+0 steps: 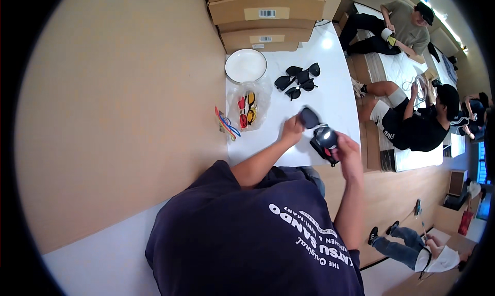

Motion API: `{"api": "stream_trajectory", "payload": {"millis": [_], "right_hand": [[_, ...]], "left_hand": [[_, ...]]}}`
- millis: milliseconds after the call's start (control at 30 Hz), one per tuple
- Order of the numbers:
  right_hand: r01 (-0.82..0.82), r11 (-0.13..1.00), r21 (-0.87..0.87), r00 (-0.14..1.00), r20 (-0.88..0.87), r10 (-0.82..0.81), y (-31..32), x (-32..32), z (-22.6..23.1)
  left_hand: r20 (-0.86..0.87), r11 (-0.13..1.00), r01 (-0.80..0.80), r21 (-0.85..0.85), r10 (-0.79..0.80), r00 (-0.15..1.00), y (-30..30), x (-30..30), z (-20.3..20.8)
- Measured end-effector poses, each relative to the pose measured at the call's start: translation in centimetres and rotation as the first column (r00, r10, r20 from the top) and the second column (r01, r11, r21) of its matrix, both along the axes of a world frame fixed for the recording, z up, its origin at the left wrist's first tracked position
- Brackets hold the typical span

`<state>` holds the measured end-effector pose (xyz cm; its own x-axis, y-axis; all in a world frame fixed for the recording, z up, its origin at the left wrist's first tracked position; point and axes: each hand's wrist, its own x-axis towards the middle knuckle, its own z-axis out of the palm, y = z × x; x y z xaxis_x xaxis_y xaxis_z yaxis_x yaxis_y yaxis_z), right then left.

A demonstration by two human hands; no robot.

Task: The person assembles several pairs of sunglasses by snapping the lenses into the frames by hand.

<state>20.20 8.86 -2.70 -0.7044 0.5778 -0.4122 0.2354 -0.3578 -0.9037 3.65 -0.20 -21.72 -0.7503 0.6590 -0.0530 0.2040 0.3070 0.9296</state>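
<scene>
Above the table's near right part I hold dark-lensed sunglasses (pixel 310 118) between both hands. My left hand (pixel 293 131) pinches them by the left lens. My right hand (pixel 348 152) is closed at the other side, beside a lens that throws back a bright glare. Just under that lens is a black item (pixel 322 150) with a bit of red; whether it is part of the same pair, I cannot tell. Several black sunglasses (pixel 298 81) lie in a loose group beyond my hands. To the left, a clear plastic bag (pixel 264 101) holds glasses with red and yellow lenses (pixel 247 110).
A white plate (pixel 246 66) sits behind the bag. Cardboard boxes (pixel 265 17) are stacked at the table's far end. Colourful frames (pixel 227 125) lie by the wall on the left. Beyond the white table's (pixel 337 84) right edge, several people sit or stand.
</scene>
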Motion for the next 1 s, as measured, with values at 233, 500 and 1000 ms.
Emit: {"api": "stream_trajectory", "payload": {"millis": [233, 500, 1000], "right_hand": [[-0.246, 0.954, -0.173, 0.961, 0.086, 0.263, -8.9, -10.9, -5.1], [-0.168, 0.872, -0.46, 0.986, -0.068, 0.154, -12.5, -17.3, -8.1], [-0.116, 0.465, 0.878, 0.993, 0.091, 0.077, 2.4, -18.8, -9.4]], "left_hand": [[-0.094, 0.97, 0.134, 0.204, -0.116, 0.989, -2.1, 0.8, -1.0], [-0.24, 0.992, 0.017, 0.123, 0.013, 0.971, -1.7, 1.4, 2.8], [-0.279, 0.993, 0.052, -0.109, -0.081, 0.957, -0.8, 1.7, 1.3]]}}
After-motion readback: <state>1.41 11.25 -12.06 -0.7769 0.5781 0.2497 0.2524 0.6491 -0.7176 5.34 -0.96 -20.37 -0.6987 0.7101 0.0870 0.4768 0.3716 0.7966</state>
